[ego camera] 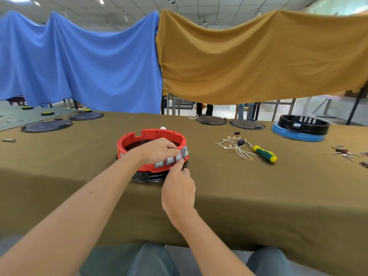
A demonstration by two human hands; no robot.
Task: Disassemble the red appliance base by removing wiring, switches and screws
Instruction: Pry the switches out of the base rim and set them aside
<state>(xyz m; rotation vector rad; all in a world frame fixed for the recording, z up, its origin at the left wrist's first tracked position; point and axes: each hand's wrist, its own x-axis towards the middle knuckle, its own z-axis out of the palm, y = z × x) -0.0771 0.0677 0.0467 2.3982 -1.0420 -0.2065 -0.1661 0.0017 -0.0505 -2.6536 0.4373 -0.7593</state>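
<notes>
The red appliance base (139, 142), a round ring with its open side up and no long axis, sat on a black plate on the worktop (258, 196). Its row of grey switches (170, 160) faced the person. The left hand (157, 149) reached over the base's near rim, fingers curled onto the rightmost switch (184, 152). The right hand (178, 191), just in front of the base, pinched that switch from below. Right of the base lay loose wires (235, 149) and a green-handled screwdriver (264, 153), pointing away to the left.

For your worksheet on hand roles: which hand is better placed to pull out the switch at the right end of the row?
The right hand: its fingertips already pinch the end switch from outside, while the left hand steadies the red base over its rim.
</notes>
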